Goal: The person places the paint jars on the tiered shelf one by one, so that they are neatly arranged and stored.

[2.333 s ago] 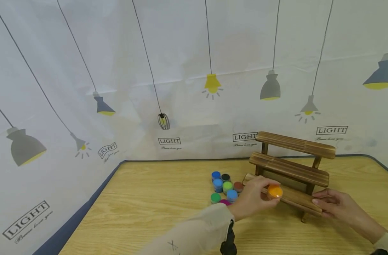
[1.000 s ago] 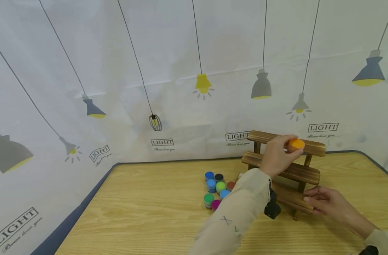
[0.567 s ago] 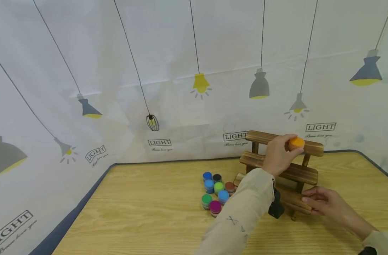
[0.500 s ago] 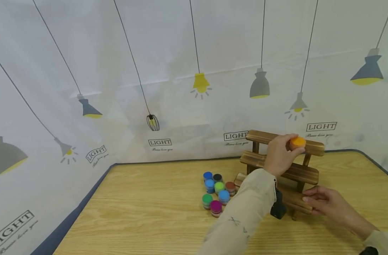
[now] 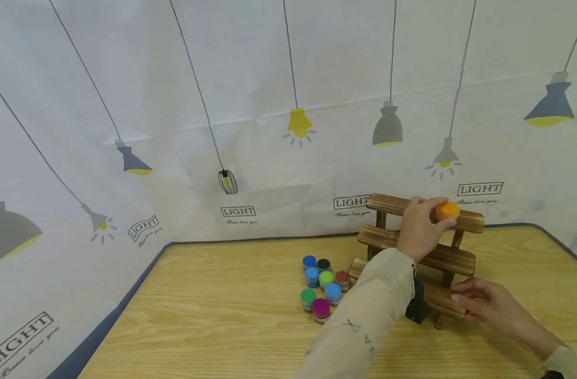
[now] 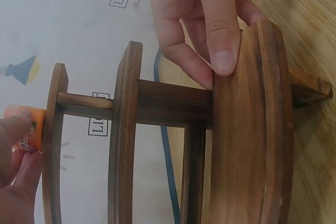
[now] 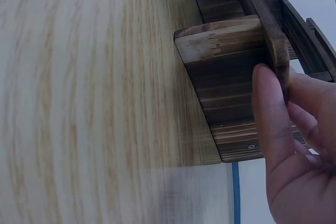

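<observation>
My left hand (image 5: 418, 229) pinches a small paint jar with an orange lid (image 5: 448, 211) between thumb and fingers, over the right part of the top tier of a three-tier wooden display stand (image 5: 378, 238). In the left wrist view, the base of the orange jar (image 6: 35, 129) is right at the top board's surface. The thumb and fingers of my right hand (image 5: 494, 308) grip the right end of the lowest board (image 7: 281, 51). My left forearm hides part of the lower tiers.
Left of the stand, several paint jars stand grouped on the wood-grain table (image 5: 212, 305), among them a magenta jar (image 5: 321, 310), a green jar (image 5: 308, 299), a brown jar (image 5: 342, 280) and a black jar (image 5: 324, 265). A lamp-printed cloth (image 5: 269, 158) hangs behind.
My left hand has carried the orange jar from before the lowest board up to the top tier, lately shifting slightly right. My right hand keeps its grip on the board's end.
</observation>
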A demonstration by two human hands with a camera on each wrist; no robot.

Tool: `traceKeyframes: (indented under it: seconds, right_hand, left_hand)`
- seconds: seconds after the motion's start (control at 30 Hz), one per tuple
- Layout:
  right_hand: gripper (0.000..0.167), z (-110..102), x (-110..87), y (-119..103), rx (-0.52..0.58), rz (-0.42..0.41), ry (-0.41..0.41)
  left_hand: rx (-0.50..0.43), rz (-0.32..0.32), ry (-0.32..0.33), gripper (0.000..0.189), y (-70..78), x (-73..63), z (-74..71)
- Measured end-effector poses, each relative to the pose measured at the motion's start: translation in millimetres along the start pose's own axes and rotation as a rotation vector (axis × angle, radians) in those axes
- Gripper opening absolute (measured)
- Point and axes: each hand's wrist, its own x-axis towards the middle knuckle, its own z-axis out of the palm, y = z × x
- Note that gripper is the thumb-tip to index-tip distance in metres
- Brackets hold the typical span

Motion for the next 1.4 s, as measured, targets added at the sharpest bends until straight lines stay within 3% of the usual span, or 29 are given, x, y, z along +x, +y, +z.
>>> traceKeyframes:
  seconds: [0.4,0.8,0.97,1.2,1.4]
  right_hand:
    - [0.032,2,2.2,-4,-0.014,-0.045,0.009]
    - [0.032,2,-0.1,-4,-0.007,-0.043,0.006]
    - [0.032,2,-0.4,-2,-0.008,-0.055,0.007]
    - [0.034,3,-0.4,-2,-0.029,-0.018,0.022]
    - [0.034,3,-1.7,-1,-0.037,-0.016,0.023]
  left_hand:
    - [0.003,0.015,-0.009,0.04,2.2,4.6,-3.5]
    - [-0.023,-0.028,-0.049,0.042,7.5,3.4,-2.1]
    - [-0.009,-0.004,-0.085,0.048,2.5,3.6,-6.4]
    - [0.04,0.049,-0.113,0.047,-5.2,-2.1,-23.3]
    - [0.048,0.076,-0.147,0.045,-25.4,-12.1,-38.3]
